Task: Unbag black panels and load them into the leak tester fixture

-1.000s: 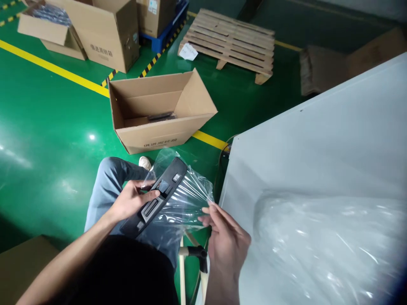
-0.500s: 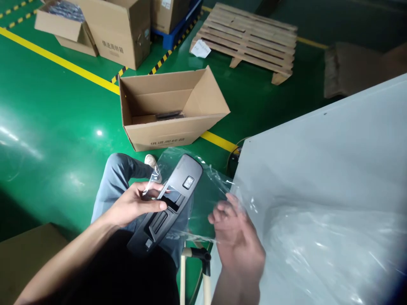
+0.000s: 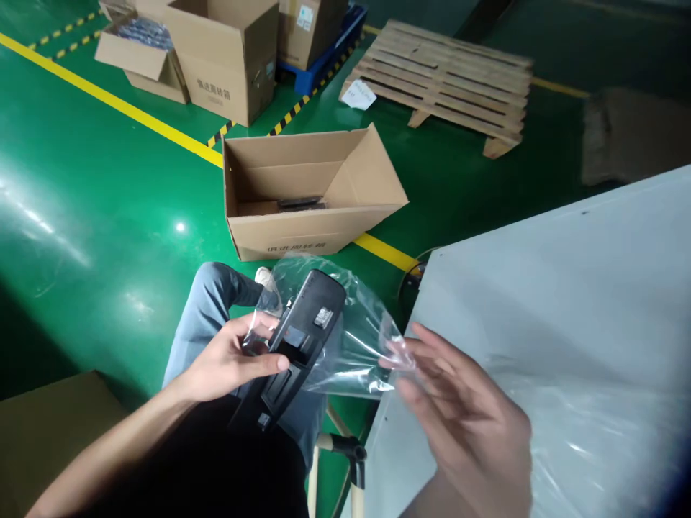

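Note:
My left hand is closed around the middle of a long black plastic panel, its thumb across the top. The panel looks like a car door switch trim, with a rectangular opening, a recess and small pale labels. It is held tilted over my lap. A clear plastic bag spreads behind and to the right of it, its left part bunched at my left fingers. To the right, my right hand has its fingers spread and thumb apart, with some fingertips touching the bag's right end.
An open carton with dark pieces inside stands on the floor ahead. More cartons and a wooden pallet lie beyond. A pale table at right bears clear plastic bags. A tubular frame stands below.
My right hand has moved right and turned, from behind the bag to its right end. The bag has stretched toward it. The left hand still grips the panel, now tilted away from the light.

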A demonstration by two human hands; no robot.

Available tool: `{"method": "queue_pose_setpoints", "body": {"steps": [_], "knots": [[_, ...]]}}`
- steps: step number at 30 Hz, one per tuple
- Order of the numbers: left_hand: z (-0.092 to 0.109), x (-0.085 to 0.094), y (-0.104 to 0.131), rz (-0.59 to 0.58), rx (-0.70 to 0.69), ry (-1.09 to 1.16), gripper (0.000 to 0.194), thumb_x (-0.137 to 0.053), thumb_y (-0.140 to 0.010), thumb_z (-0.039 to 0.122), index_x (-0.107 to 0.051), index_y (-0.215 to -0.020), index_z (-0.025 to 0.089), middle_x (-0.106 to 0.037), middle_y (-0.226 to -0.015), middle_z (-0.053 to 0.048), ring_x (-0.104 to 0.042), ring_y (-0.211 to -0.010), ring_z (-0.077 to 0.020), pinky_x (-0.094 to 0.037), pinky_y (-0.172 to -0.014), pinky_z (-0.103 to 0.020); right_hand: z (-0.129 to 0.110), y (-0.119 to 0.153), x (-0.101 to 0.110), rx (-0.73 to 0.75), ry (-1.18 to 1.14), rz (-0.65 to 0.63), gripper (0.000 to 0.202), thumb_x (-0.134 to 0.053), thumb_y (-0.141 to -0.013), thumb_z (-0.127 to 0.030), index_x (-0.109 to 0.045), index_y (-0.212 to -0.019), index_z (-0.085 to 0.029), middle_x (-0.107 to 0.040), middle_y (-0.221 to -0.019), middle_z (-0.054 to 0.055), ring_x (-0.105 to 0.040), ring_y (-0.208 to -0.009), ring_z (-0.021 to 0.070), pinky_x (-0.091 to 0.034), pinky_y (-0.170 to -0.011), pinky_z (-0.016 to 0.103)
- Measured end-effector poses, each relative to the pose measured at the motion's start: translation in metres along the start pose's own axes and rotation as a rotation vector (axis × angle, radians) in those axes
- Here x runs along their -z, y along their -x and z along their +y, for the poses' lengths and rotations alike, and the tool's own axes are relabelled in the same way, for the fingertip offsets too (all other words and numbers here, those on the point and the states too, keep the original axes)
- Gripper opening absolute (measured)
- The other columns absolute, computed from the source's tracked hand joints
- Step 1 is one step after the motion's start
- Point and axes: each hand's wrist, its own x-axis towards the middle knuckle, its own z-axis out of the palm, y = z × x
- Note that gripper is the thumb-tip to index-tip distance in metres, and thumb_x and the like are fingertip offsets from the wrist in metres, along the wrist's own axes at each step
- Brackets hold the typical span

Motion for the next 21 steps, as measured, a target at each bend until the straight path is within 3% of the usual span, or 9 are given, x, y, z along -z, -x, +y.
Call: {"method": "queue_pose_setpoints", "body": {"steps": [3,6,8,10,11,13,17,19,21], "knots": [[-0.001,0.002,0.001,0.033,0.0,0.022,0.04,-0.097,-0.069,0.037,-0.078,-0.102,0.022,-0.069,-0.095,-0.002,-0.062,-0.093,-0.0169,-0.049,-0.081,-0.024,-0.012,-0.01,-0.013,-0.039,-0.05,0.162,0.036,-0.082,-0.086,-0.053,-0.082,-0.106,-0.023,-0.076,-0.077,0.005,-0.068,-0.058,0.0172,-0.062,-0.06,0.033],[0.001,0.004,0.001,0.014,0.02,0.161,0.041,-0.097,-0.07,0.035,-0.077,-0.104,0.023,-0.072,-0.1,-0.002,-0.063,-0.095,-0.0167,-0.049,-0.084,-0.024,-0.011,-0.025,-0.025,-0.04,-0.222,0.216,0.059,-0.076,-0.083,-0.072,-0.078,-0.115,-0.022,-0.076,-0.074,0.005,-0.072,-0.063,0.0231,-0.062,-0.063,0.039],[0.003,0.004,0.0,-0.033,0.022,0.288,0.041,-0.097,-0.071,0.035,-0.077,-0.104,0.022,-0.074,-0.1,-0.003,-0.064,-0.092,-0.0161,-0.05,-0.084,-0.024,0.001,-0.033,-0.033,-0.059,-0.346,0.078,0.091,-0.07,-0.072,-0.091,-0.068,-0.136,-0.026,-0.081,-0.104,0.012,-0.078,-0.097,0.0325,-0.064,-0.084,0.048],[0.005,0.003,-0.002,-0.054,0.022,0.389,0.04,-0.097,-0.071,0.037,-0.078,-0.103,0.021,-0.074,-0.1,-0.004,-0.065,-0.091,-0.0161,-0.051,-0.085,-0.025,0.021,-0.036,-0.039,-0.12,-0.424,-0.161,0.117,-0.064,-0.058,-0.103,-0.059,-0.148,-0.028,-0.072,-0.135,0.017,-0.067,-0.128,0.0382,-0.057,-0.105,0.056],[0.006,0.003,-0.003,-0.054,0.026,0.433,0.04,-0.097,-0.072,0.038,-0.078,-0.103,0.02,-0.074,-0.099,-0.005,-0.066,-0.092,-0.0166,-0.051,-0.086,-0.025,0.033,-0.036,-0.041,-0.155,-0.441,-0.287,0.124,-0.064,-0.053,-0.106,-0.06,-0.147,-0.026,-0.069,-0.141,0.018,-0.063,-0.134,0.0395,-0.052,-0.112,0.058],[0.008,0.002,-0.005,-0.033,0.036,0.505,0.04,-0.097,-0.071,0.038,-0.077,-0.102,0.021,-0.074,-0.098,-0.004,-0.067,-0.092,-0.0172,-0.052,-0.087,-0.026,0.054,-0.032,-0.043,-0.198,-0.461,-0.465,0.126,-0.063,-0.047,-0.108,-0.067,-0.139,-0.021,-0.073,-0.132,0.021,-0.066,-0.129,0.0408,-0.047,-0.116,0.061],[0.009,0.003,-0.009,0.098,0.008,0.544,0.044,-0.098,-0.069,0.038,-0.074,-0.103,0.022,-0.072,-0.095,-0.001,-0.066,-0.085,-0.0145,-0.052,-0.08,-0.024,0.069,-0.017,-0.034,-0.194,-0.49,-0.536,0.113,-0.067,-0.044,-0.106,-0.077,-0.116,-0.02,-0.081,-0.096,0.016,-0.077,-0.095,0.0393,-0.06,-0.097,0.061],[0.007,0.002,-0.011,0.153,0.005,0.522,0.046,-0.096,-0.07,0.042,-0.072,-0.104,0.022,-0.07,-0.091,0.001,-0.064,-0.08,-0.0131,-0.052,-0.076,-0.023,0.061,-0.012,-0.028,-0.206,-0.37,-0.538,0.084,-0.083,-0.058,-0.088,-0.079,-0.111,-0.022,-0.08,-0.086,0.012,-0.077,-0.079,0.0326,-0.065,-0.081,0.052],[0.004,0.0,-0.013,0.185,0.033,0.491,0.046,-0.095,-0.072,0.046,-0.07,-0.104,0.023,-0.067,-0.085,0.003,-0.061,-0.073,-0.0117,-0.05,-0.07,-0.023,0.047,-0.008,-0.025,-0.219,-0.223,-0.474,0.053,-0.087,-0.076,-0.063,-0.079,-0.112,-0.024,-0.078,-0.083,0.007,-0.073,-0.067,0.024,-0.065,-0.067,0.04]]}}
